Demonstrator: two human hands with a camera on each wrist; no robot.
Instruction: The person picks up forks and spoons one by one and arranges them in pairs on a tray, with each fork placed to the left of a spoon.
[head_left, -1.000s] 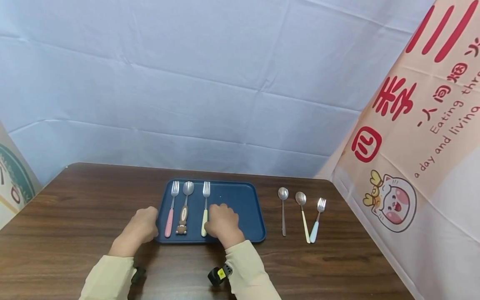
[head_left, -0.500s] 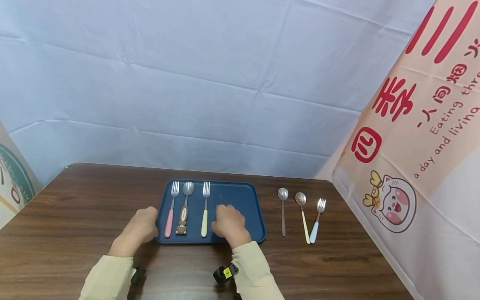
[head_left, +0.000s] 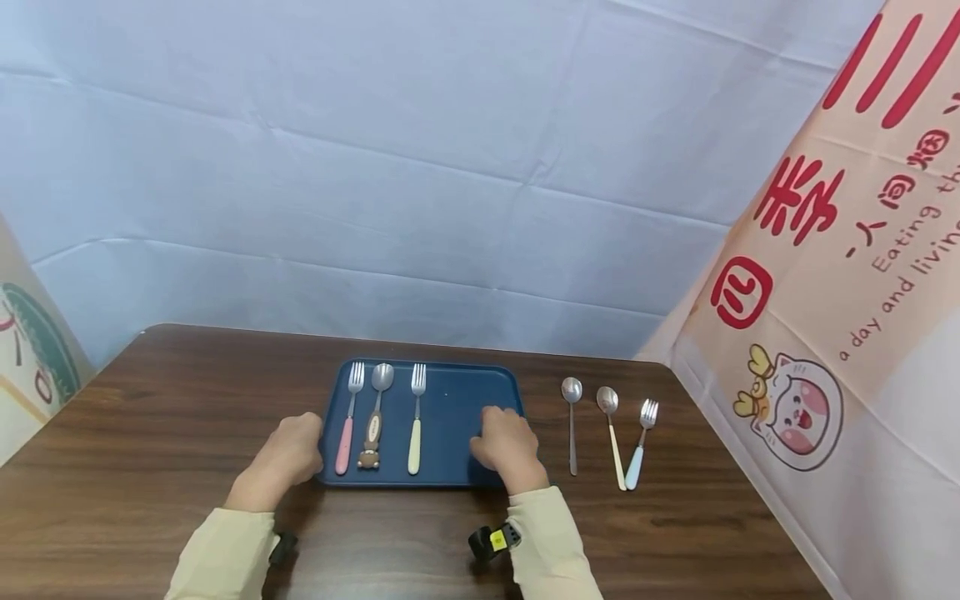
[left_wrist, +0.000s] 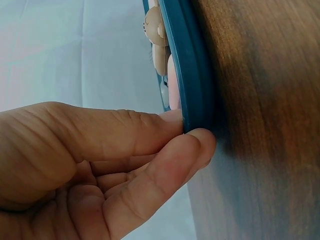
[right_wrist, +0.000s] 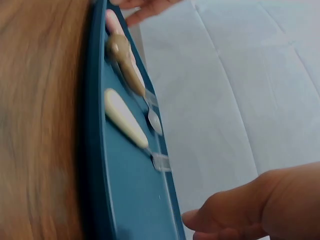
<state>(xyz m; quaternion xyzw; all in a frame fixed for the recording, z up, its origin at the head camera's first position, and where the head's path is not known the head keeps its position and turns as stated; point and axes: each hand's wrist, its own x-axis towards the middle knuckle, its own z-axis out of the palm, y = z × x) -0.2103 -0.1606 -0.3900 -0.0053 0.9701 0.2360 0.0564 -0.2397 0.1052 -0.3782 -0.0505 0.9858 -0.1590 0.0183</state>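
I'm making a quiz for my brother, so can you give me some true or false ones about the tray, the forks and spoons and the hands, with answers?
1. The left hand pinches the edge of the blue tray. True.
2. The bear spoon lies between the pink-handled fork and the yellow-handled fork. True.
3. The right hand grips the yellow-handled fork. False: that fork lies on the tray, apart from the right hand.
4. The blue-handled fork lies on the table. True.
5. The pink-handled fork is the rightmost fork. False: it is the leftmost one.
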